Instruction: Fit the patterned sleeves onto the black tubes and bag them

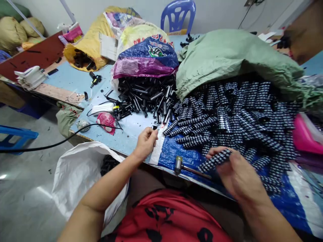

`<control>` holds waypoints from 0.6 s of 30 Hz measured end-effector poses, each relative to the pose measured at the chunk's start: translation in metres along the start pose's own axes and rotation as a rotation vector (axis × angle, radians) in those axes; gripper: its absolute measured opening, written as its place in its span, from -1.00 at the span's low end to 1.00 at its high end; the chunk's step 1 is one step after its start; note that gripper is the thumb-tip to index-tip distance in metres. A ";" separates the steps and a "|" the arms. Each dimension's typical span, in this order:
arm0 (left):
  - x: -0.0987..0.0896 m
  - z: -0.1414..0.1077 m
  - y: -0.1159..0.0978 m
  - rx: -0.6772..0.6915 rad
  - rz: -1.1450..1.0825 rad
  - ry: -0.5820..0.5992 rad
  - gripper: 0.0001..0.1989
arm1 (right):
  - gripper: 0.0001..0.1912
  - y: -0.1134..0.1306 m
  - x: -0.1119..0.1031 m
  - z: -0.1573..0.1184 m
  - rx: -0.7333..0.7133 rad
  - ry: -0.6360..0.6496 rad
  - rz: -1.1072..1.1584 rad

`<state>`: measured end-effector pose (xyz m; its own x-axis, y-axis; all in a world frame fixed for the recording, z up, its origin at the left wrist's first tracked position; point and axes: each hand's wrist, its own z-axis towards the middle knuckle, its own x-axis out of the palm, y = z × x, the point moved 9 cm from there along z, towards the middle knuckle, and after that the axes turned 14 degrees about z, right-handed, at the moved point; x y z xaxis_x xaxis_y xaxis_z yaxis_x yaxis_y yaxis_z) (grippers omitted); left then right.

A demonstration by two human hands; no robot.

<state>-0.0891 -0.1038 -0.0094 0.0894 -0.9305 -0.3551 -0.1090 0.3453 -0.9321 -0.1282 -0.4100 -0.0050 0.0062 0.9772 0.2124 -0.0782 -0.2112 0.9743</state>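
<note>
Fingers: R hand (234, 171) gripping patterned tube (214, 160); L hand (146, 143) apparently pinching small blk pc (154, 127)

Tube over blue sheet (171, 151). Step (my read): one pc per hand, apart; next move calls for steady grip, clearing hammer (178, 164) below. Tube pile (227, 117) behind, blk parts (148, 95) beside.

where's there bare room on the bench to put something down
The light-blue tabletop between the red dotted bundle and the left hand looks best, bar a few specks. A smaller patch of blue sheet lies between that hand and the hammer. Crowded: farther back, black tubes; to the right, piled patterned tubes.
</note>
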 end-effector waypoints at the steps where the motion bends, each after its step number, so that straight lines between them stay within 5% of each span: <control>1: 0.013 -0.009 -0.002 -0.049 -0.140 0.035 -0.59 | -0.59 -0.015 0.011 0.001 0.150 -0.023 0.189; 4: 0.044 -0.036 -0.009 -0.155 -0.396 0.150 -0.47 | -0.54 -0.041 0.049 -0.012 0.461 -0.069 0.482; 8: 0.072 -0.064 -0.014 -0.220 -0.432 0.300 -0.54 | -0.48 -0.043 0.079 -0.026 0.525 -0.069 0.555; 13: 0.089 -0.072 -0.030 -0.005 -0.162 0.283 -0.63 | -0.48 -0.040 0.082 -0.020 0.343 -0.113 0.485; 16: 0.091 -0.073 -0.036 0.066 -0.080 0.280 -0.71 | -0.43 -0.031 0.082 -0.017 0.172 0.023 0.271; 18: 0.089 -0.074 -0.031 0.029 -0.105 0.305 -0.71 | -0.21 -0.011 0.078 -0.019 -0.067 0.147 0.037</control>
<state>-0.1505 -0.2063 -0.0064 -0.2025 -0.9534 -0.2235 -0.0861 0.2447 -0.9658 -0.1456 -0.3310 -0.0006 -0.1431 0.9626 0.2299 -0.1416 -0.2498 0.9579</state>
